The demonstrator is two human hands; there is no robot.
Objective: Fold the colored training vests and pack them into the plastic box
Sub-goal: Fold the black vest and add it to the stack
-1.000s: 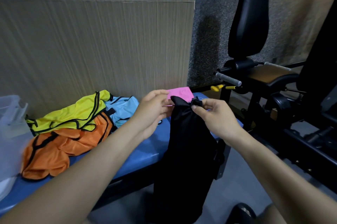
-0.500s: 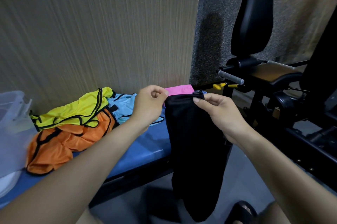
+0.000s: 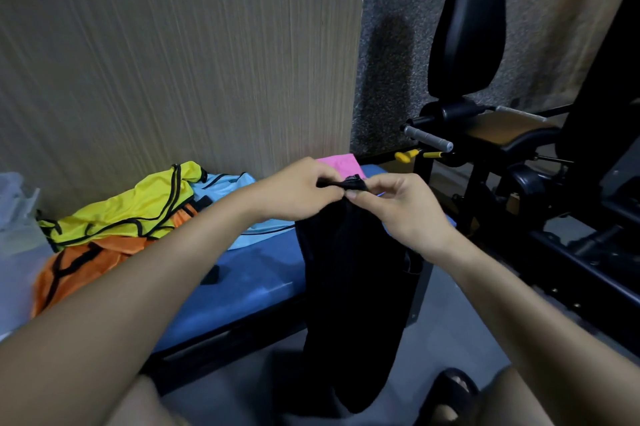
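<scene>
left hand (image 3: 298, 188) and right hand (image 3: 398, 207) grip: pinching black vest (image 3: 353, 273) top edge | vest hangs past blue bench (image 3: 249, 280) front edge

We note the worktop (image 3: 249, 280) running along the wall (image 3: 173, 72). At its left end stands the plastic box (image 3: 17, 235). Just right of the box lies a heap of vests (image 3: 114, 228), one on another. Both hands, left hand (image 3: 298, 191) and right hand (image 3: 398, 207), meet before the worktop's right end, the held vest (image 3: 353, 287) hanging down to the floor (image 3: 450, 339). Gym machine (image 3: 502, 155) stands right.
</scene>
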